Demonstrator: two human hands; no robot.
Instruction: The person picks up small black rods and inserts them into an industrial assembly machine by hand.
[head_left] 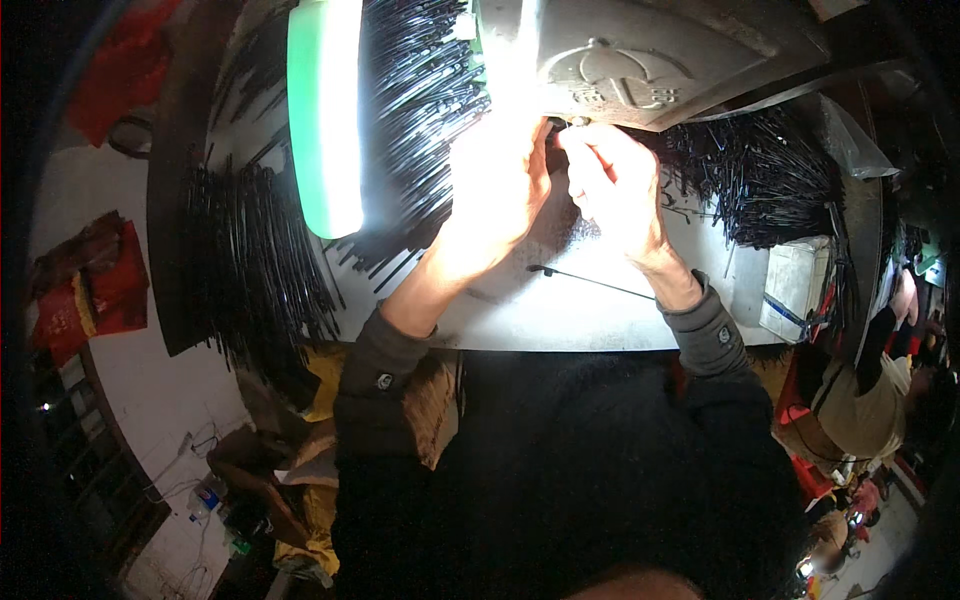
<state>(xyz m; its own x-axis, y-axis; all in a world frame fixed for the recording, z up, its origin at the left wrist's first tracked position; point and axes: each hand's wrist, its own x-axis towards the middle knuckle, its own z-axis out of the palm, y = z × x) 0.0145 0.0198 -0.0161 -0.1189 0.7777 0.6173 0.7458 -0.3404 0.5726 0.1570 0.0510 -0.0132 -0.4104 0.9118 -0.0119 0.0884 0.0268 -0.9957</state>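
Both my hands meet at the lower edge of a grey metal machine housing [690, 65] with a raised umbrella emblem. My left hand [500, 180] is washed out by bright light, its fingers closed around something dark that I cannot make out. Beside it, my right hand [618, 185] pinches with thumb and fingers at the same spot; what it holds is too small to name. Below the hands, a single thin black rod [548, 270] lies on the white tabletop [560, 325], its far-right end near my right wrist.
A bright green-edged lamp [310, 150] stands at left. Piles of thin black rods lie beside it [420, 120], at the table's left edge [245, 265] and at right [765, 175]. Near the right edge are a white box [793, 285] and clear plastic [855, 145]. Another person [865, 400] sits beyond.
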